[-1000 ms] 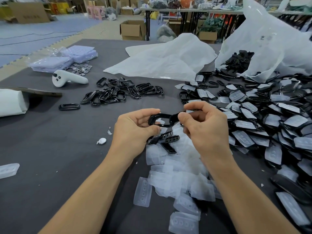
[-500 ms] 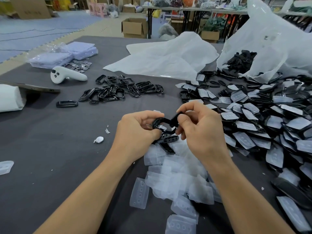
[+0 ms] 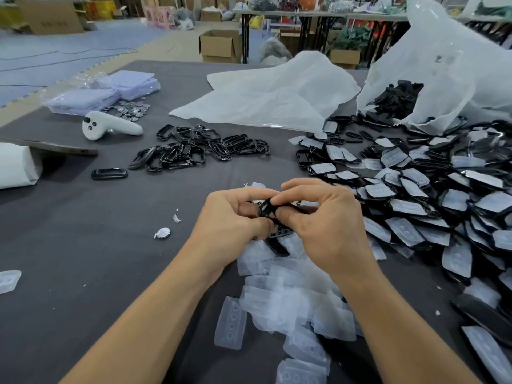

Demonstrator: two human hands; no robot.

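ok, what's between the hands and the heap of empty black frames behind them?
Head view: bare grey cloth, plus one small clear scrap beside the right hand gripping the black frame.

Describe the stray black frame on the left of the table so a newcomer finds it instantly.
On the grey table, find the white controller at the far left. Nearer the camera from it sprawls a heap of black frames. The stray frame lies flat just left of that heap, alone, touching none of them.

frame (image 3: 267, 210): black glossy plastic
pads (image 3: 288, 289): translucent, frosted, soft-looking plastic
surface (image 3: 83, 245): dark grey matt cloth
bag (image 3: 443, 65): thin milky film
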